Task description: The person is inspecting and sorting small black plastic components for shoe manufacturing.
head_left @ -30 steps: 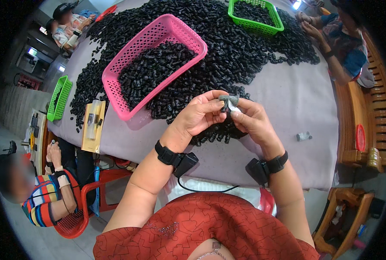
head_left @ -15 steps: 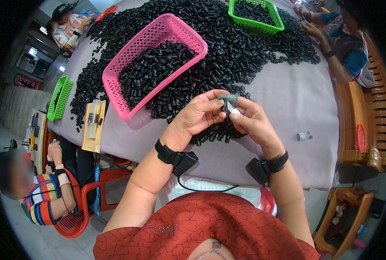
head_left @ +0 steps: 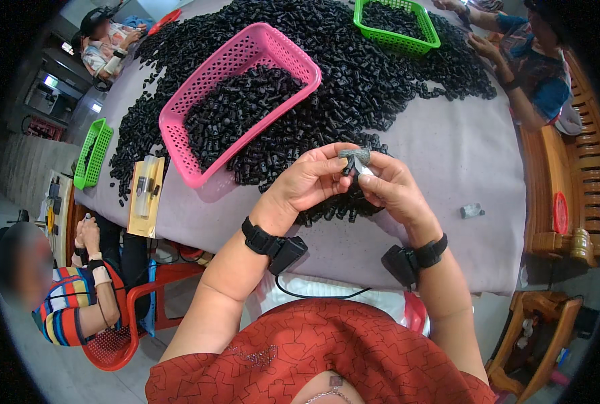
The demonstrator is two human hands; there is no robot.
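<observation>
My two hands meet over the near edge of the black heap, fingers closed and fingertips almost touching. Between the fingertips of my left hand [head_left: 313, 176] is a small black plastic part [head_left: 349, 166], partly hidden by the fingers. My right hand [head_left: 393, 188] pinches a small whitish piece [head_left: 363, 169] between thumb and fingers. A grey speckled roll [head_left: 355, 155] lies across the fingertips at the top; whether it is held or wrapped round a finger I cannot tell. Loose black plastic parts [head_left: 343, 210] lie beneath my hands.
A pink basket [head_left: 179, 158] of black parts stands on the heap, a green basket [head_left: 397, 44] far right, another [head_left: 92, 155] at the left edge. A yellow board [head_left: 142, 202] bears a clear tube. A small grey cylinder [head_left: 472, 211] lies right. Several people sit around the table.
My hands have barely moved; the fingers shift slightly around the small pieces. At the far right, the other person's hand has moved outward.
</observation>
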